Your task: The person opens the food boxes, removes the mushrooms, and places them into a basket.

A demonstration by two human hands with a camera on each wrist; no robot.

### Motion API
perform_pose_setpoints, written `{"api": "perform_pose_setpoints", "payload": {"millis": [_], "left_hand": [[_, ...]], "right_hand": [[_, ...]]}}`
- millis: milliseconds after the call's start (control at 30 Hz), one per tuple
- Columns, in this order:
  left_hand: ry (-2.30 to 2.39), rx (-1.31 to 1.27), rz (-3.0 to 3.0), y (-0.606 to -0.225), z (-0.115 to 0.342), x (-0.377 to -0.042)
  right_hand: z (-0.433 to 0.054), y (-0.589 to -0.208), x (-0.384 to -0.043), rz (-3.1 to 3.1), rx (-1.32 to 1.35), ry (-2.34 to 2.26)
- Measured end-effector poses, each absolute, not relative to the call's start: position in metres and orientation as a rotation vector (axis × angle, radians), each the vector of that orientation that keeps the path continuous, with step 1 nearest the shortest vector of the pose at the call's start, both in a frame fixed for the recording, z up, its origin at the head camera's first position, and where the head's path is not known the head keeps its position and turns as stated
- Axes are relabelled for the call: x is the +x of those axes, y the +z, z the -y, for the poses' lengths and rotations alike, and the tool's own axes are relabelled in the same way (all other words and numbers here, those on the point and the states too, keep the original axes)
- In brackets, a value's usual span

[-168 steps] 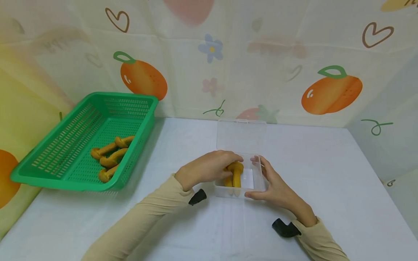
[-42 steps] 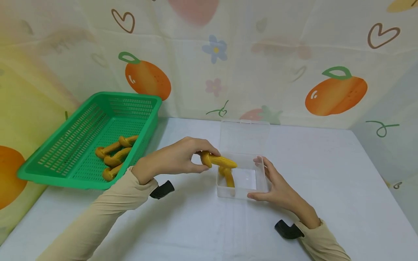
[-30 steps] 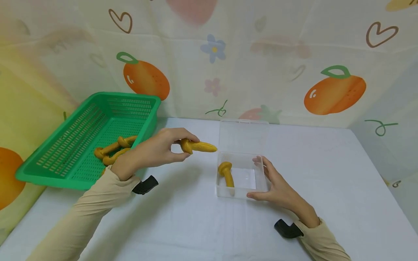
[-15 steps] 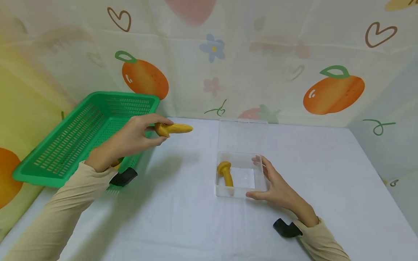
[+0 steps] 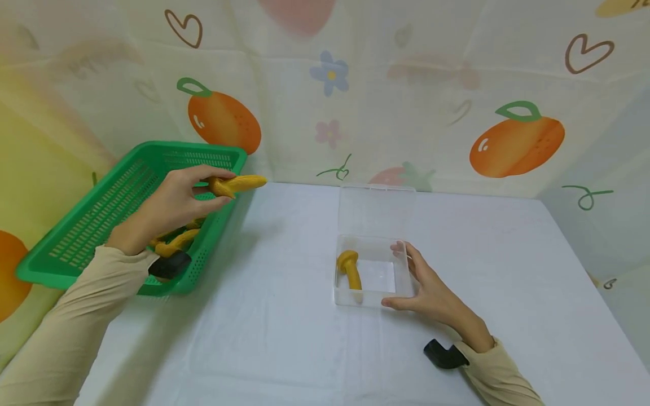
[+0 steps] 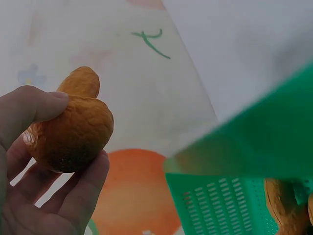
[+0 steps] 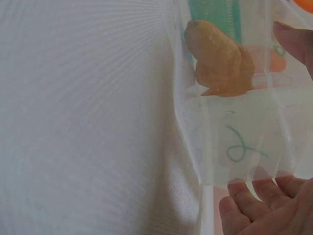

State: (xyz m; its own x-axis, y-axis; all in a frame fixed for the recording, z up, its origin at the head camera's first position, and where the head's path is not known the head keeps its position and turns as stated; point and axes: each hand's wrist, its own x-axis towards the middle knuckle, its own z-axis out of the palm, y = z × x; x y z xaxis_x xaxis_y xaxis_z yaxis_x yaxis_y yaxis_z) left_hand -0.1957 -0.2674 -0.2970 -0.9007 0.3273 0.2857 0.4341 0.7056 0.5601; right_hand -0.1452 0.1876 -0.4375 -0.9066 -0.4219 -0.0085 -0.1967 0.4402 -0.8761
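Note:
My left hand pinches a yellow-brown mushroom by its cap, above the right part of the green basket. In the left wrist view the mushroom's wrinkled cap sits between thumb and fingers, its stem pointing away. My right hand holds the right side of a clear plastic box, thumb at the front and fingers at the back. Inside the box, along its left side, lies one mushroom. Several more mushrooms lie in the basket, partly hidden by my left arm.
The box's clear lid lies folded back behind it on the white tablecloth. A printed fabric backdrop rises along the table's rear edge. Each wrist carries a black mount.
My left hand has lifted one of two mushrooms out of the box and carried it left to above the basket. My right hand stays on the box.

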Motion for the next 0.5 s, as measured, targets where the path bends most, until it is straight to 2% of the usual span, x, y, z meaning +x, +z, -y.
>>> {"api": "perform_pose_setpoints", "payload": {"millis": [500], "left_hand": [[-1.019,-0.368,2.735,-0.306,0.308,-0.212]], "right_hand": [[-0.186,-0.436,-0.146,-2.431,-0.503,-1.473]]}}
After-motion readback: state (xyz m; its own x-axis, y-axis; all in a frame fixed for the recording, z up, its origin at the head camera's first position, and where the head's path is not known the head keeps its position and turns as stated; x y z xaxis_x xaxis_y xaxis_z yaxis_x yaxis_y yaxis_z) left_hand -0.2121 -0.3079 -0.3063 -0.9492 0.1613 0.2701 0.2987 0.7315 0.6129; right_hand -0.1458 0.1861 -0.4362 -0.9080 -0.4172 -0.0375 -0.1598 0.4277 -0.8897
